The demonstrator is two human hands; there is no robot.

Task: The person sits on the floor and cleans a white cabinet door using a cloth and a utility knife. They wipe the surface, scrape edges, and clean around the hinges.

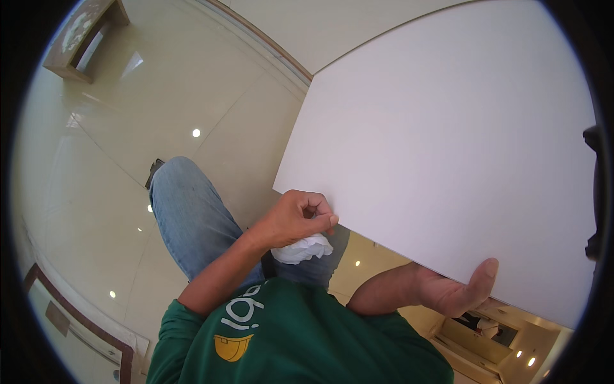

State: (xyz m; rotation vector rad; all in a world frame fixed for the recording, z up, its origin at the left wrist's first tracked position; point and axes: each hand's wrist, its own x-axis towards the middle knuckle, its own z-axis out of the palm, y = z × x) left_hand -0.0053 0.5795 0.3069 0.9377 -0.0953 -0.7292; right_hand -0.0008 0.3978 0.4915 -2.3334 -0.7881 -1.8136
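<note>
A large smooth white panel [431, 144] fills the right side of the head view, its near edge running slantwise in front of me. My left hand [302, 218] has its fingers curled beside that edge, the thumb tip at the border. Crumpled white cloth or paper [304, 248] bulges from beneath this hand, above my thigh; the grip on it is partly hidden. Farther right, my right hand [460, 290] holds the panel's near edge, thumb over the upper face and the other fingers hidden below.
Glossy cream floor tiles [230, 115] reflect the ceiling lights. A wooden box-like piece of furniture [88, 41] stands at the upper left. Dark fittings [594, 192] show at the panel's right side. A brown-framed opening [127, 360] is at lower left; a person [487, 329] appears at lower right.
</note>
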